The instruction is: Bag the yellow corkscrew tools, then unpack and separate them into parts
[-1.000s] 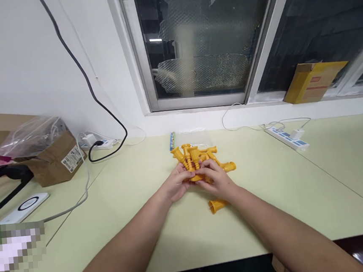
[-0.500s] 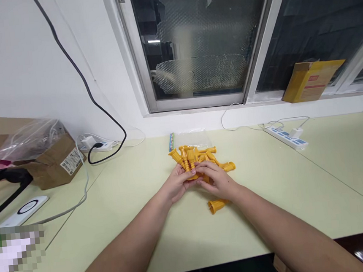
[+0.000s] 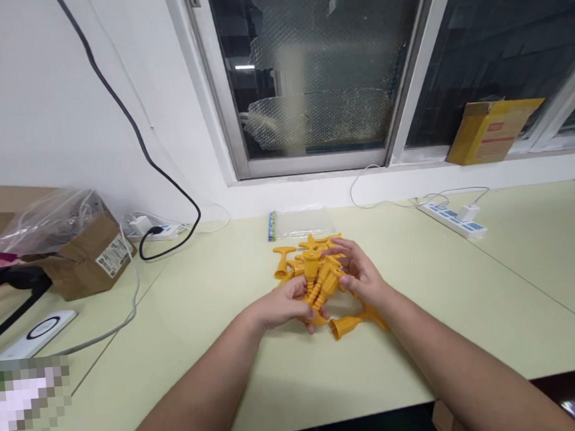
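Left hand: the fingers and thumb of the left hand are closing around the narrow, ribbed parts and lower ends of several yellow pieces.
Right hand: the right hand is curving around the flared upper ends of the same pieces, its thumb lying against one; whether it is gripping or only steadying them, I cannot tell.
Held bunch: the pieces are leaning at differing angles between the hands, cup ends up; their exact number is hard to tell.
Piece in front: a loose yellow piece is lying on its side near the right wrist, its cup facing left.
Pieces behind: a T-handled piece is resting to the left of a yellow pile, partly hidden by the hands.
Clear packet: a transparent packet with a colourful edge is lying flat beyond the pile.
Table: the pale green table is bearing all of these, plus a power strip on the right and a cardboard box on the left.
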The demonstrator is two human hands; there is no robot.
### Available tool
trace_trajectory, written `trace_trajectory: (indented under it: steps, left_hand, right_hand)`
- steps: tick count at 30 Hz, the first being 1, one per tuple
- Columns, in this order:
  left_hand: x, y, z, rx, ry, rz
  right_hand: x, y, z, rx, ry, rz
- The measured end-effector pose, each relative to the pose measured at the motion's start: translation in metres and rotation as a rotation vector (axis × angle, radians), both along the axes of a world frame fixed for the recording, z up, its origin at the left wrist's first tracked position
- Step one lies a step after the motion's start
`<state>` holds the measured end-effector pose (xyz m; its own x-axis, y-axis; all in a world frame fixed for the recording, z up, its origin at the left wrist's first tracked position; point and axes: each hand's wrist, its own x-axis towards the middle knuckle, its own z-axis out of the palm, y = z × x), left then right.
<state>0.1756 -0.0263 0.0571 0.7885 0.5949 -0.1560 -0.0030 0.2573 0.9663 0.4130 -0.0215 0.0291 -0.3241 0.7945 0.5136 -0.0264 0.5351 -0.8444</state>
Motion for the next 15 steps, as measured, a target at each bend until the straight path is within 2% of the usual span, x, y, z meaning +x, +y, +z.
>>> trace_trajectory:
  steps: [3, 6, 9, 11, 15]
  left_hand:
    - [-0.003, -0.002, 0.000, -0.036, 0.012, -0.078]
    - [-0.004, -0.005, 0.001, -0.047, 0.051, -0.054]
    - [-0.004, -0.008, 0.004, -0.050, 0.044, -0.009]
    - [-0.002, -0.007, 0.006, -0.019, 0.016, 0.038]
    - [0.002, -0.001, 0.007, 0.088, -0.009, 0.224]
  right_hand:
    - [-0.001, -0.006, 0.008, -0.112, -0.059, 0.106]
    - [-0.003, -0.010, 0.014, -0.262, -0.115, 0.132]
    - [-0.004, -0.009, 0.015, -0.344, -0.079, 0.127]
    - [-0.004, -0.006, 0.014, -0.366, -0.005, 0.094]
    - [-0.006, 0.001, 0.010, -0.439, 0.130, -0.029]
